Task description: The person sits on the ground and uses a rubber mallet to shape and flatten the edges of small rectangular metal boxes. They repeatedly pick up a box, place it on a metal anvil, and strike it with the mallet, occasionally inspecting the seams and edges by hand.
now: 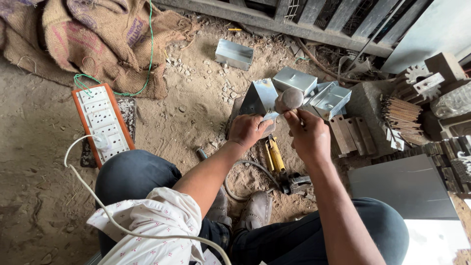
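I sit on dusty ground with my knees apart. My left hand (pixel 248 129) grips the lower edge of a folded, shiny sheet-metal box (pixel 261 97) and holds it tilted on the ground. My right hand (pixel 308 136) is closed around the handle of a hammer whose rounded, worn head (pixel 289 99) is raised right beside the box's upper right edge. The handle itself is hidden inside my fist.
Finished metal boxes lie behind (pixel 234 53), (pixel 295 80), (pixel 329 99). A white socket board on an orange base (pixel 102 121) with a white cable sits left. Burlap sacks (pixel 98 39), yellow-handled pliers (pixel 274 155), a flat grey metal sheet (pixel 402 186) and toothed metal parts (pixel 417 81) surround me.
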